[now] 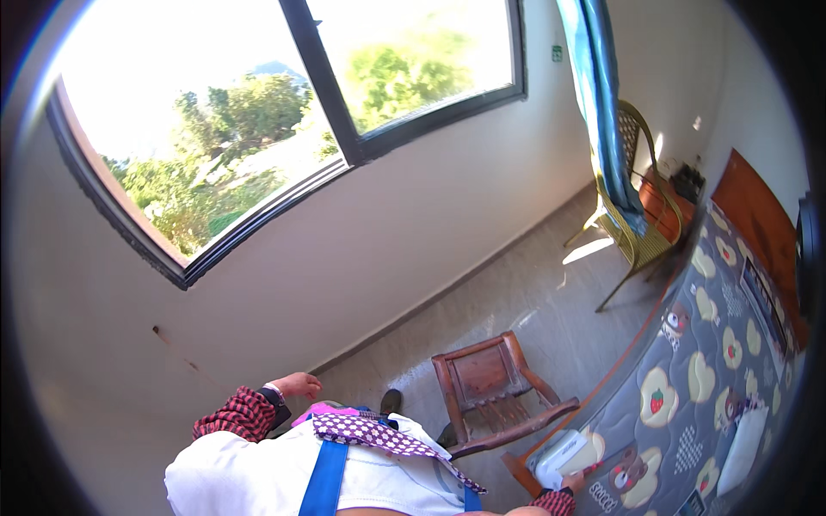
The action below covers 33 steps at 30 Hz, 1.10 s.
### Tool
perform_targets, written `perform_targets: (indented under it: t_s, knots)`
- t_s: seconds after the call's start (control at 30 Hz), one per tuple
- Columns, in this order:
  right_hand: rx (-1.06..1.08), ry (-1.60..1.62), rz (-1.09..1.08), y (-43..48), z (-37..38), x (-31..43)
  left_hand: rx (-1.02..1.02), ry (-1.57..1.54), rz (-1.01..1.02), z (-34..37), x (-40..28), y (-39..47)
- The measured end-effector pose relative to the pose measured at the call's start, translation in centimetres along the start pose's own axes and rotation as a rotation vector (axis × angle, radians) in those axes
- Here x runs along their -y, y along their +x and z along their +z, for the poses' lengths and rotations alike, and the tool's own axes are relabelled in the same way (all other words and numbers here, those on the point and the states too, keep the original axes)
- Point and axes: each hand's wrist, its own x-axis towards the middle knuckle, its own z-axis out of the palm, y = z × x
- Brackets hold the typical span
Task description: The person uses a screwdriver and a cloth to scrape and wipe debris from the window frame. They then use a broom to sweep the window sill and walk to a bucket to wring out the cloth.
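My left hand [297, 385] is held out in front of the wall, beside my body, with its fingers loosely curled. I see no object in it, but its palm is hidden. A bracelet and a dark watch [273, 395] are on that wrist. At the bottom right, my right hand [572, 482] is over the near edge of the bed, closed around a slim red object [592, 467] that is too small to identify. Beside that hand lies a white plastic package [560, 459] bearing writing, at the corner of the patterned mattress [664, 413].
A low wooden chair [484, 380] stands on the grey floor by the bed. Farther off is a woven armchair [635, 238], with a blue curtain [600, 116] hanging over it. A dark-framed window [352, 142] is in the wall. A white object [742, 451] lies on the mattress.
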Motion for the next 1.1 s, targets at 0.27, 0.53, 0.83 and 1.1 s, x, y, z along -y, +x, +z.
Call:
perform_targets:
  t_s: [0.27,0.53,0.83,1.1]
  knots:
    - [-0.065,0.026,-0.061,0.8,1.0,5.5,0.060,-0.043,-0.162,4.1,6.6,-2.5]
    - [-0.417,0.078,-0.372,2.5,-0.4,17.9,-0.405,-0.201,-0.052,-1.4,15.1,-4.0]
    - [0.139,-0.009,-1.358,-9.5,17.2,34.7,-1.205,-0.541,-0.248,-13.4,35.8,-13.3]
    - [0.813,-0.250,-1.364,-22.8,14.0,33.8,-1.597,-0.710,-0.254,-19.0,45.0,-15.8]
